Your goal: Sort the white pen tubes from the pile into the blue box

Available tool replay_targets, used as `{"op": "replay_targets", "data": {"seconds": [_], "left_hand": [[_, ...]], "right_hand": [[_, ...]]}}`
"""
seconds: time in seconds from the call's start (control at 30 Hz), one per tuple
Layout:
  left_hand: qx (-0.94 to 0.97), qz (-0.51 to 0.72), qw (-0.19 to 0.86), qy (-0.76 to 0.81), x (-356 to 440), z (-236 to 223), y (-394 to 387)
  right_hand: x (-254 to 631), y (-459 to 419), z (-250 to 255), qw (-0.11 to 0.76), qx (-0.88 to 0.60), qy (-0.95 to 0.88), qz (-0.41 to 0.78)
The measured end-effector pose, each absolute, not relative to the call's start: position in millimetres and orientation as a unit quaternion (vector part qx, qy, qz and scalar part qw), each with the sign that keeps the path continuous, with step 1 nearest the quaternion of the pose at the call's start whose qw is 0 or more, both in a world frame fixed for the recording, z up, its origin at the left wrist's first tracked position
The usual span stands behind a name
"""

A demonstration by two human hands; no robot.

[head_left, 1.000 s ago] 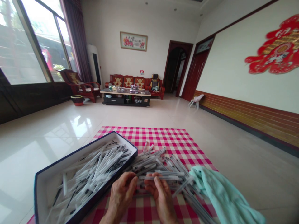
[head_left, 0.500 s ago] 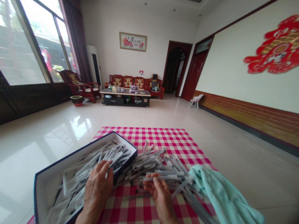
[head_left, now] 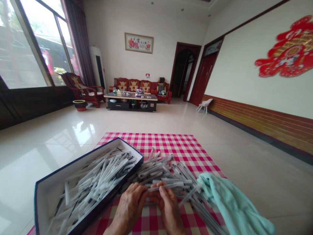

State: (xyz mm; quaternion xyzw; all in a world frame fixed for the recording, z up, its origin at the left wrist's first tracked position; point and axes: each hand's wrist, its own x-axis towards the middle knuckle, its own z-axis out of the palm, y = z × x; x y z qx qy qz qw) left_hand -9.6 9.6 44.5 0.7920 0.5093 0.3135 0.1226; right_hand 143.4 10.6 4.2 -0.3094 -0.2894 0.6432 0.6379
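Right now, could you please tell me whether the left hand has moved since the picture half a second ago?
Yes, rightward: the left hand was over the box, and now sits past the box's front wall, beside the right hand.

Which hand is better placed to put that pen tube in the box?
Probably the left hand: it is right beside the box's wall, while the right hand sits farther off, by the loose pile of tubes.

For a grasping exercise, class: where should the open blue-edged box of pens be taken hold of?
Pinch the box's far long rim from above, thumb inside: that wall has nothing against it, while the opposite wall abuts the loose pens.
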Motion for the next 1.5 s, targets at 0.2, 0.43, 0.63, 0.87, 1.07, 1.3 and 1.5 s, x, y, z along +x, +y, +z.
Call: {"op": "replay_targets", "data": {"seconds": [0.2, 0.43, 0.63, 0.87, 1.07, 1.3, 1.5], "left_hand": [[0.788, 0.299, 0.114, 0.526, -37, 69, 14], [0.741, 0.31, 0.072, 0.592, -86, 85, 21], [0.586, 0.254, -0.023, 0.769, -109, 84, 23], [0.589, 0.3, -0.063, 0.748, -94, 79, 24], [0.739, 0.379, 0.02, 0.556, -40, 69, 16], [0.802, 0.341, 0.083, 0.484, -2, 60, 1], [0.802, 0.346, 0.14, 0.467, 0, 62, -1]], "right_hand": [[144, 12, 10, 0.658, -0.306, -0.255, 0.639], [148, 16, 11, 0.689, -0.287, -0.204, 0.633], [147, 15, 10, 0.685, -0.296, -0.225, 0.626], [144, 13, 9, 0.663, -0.322, -0.252, 0.627], [143, 10, 11, 0.641, -0.326, -0.307, 0.623], [143, 6, 12, 0.613, -0.328, -0.356, 0.624], [140, 4, 16, 0.599, -0.29, -0.34, 0.665]]}}
